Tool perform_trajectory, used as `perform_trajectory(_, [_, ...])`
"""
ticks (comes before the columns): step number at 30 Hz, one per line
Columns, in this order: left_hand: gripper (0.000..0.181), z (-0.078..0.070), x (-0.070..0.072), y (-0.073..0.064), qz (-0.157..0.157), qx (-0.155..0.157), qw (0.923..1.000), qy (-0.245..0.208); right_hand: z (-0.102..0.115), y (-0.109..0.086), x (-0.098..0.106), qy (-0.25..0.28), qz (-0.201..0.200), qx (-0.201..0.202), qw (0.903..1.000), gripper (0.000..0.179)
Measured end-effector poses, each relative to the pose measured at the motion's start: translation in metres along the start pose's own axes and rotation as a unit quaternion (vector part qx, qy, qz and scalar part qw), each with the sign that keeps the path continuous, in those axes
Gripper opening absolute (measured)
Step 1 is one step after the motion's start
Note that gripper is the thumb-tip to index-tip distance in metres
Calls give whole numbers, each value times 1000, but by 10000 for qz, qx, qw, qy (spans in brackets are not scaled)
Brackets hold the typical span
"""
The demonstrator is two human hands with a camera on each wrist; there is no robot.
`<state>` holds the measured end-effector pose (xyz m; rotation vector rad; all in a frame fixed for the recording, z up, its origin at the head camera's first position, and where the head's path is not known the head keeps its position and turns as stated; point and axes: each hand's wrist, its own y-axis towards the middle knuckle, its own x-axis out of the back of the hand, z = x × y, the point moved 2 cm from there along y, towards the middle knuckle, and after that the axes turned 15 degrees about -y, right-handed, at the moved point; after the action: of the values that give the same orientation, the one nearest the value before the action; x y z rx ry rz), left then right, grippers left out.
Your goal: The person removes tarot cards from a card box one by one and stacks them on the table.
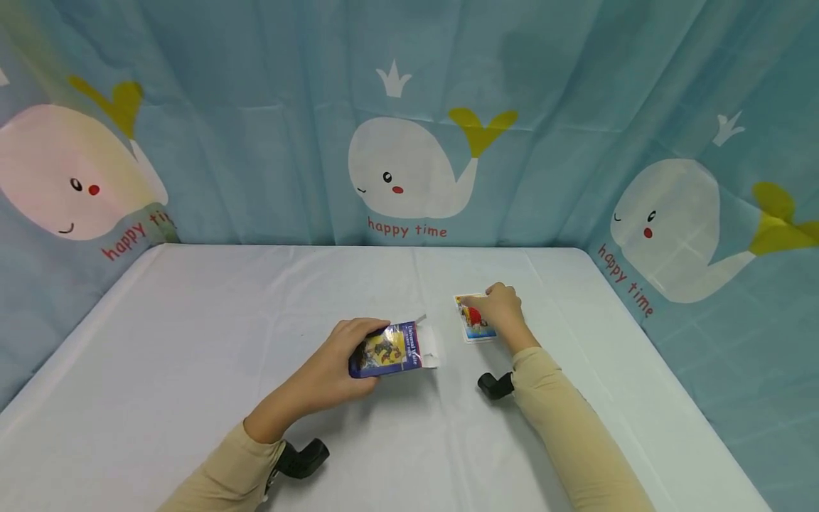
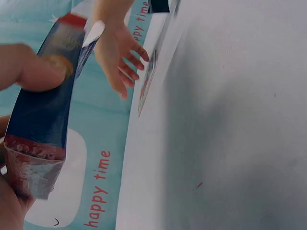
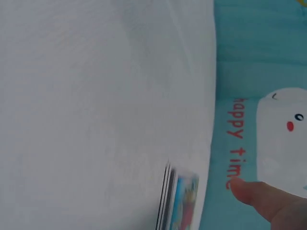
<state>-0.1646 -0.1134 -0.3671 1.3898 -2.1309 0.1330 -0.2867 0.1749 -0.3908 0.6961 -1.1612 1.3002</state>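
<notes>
My left hand [image 1: 334,364] grips a blue tarot card box [image 1: 390,347] above the table, thumb along one narrow side and fingers round the opposite side. The box's white end flap [image 1: 430,348] stands open toward the right. On the tablecloth further right lies a small stack of picture cards [image 1: 475,326], with red, yellow and blue on the top one. Over that stack is my right hand [image 1: 503,310], covering its right edge in the head view. Its fingers look spread and loose in the left wrist view, and its thumb [image 3: 256,194] is apart from the cards in the right wrist view.
A white cloth [image 1: 192,341] covers the table. Behind it hangs a blue curtain [image 1: 269,178] printed with whales. Black wrist mounts [image 1: 306,459] stick out from both sleeves, close over the table.
</notes>
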Motion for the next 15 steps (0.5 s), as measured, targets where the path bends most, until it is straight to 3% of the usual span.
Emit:
perform_trajectory(5, [74, 8, 4, 3, -564, 386, 9976, 62, -15, -7, 13, 610, -233, 438, 9969, 55])
perform_trajectory(11, [75, 16, 5, 12, -1155, 934, 9888, -138, -29, -18, 24, 520, -450, 853, 9940, 53])
perform_trajectory(15, [78, 19, 5, 18, -1456, 1228, 9817, -36, -34, -25, 25, 436, -422, 1034, 9928, 52])
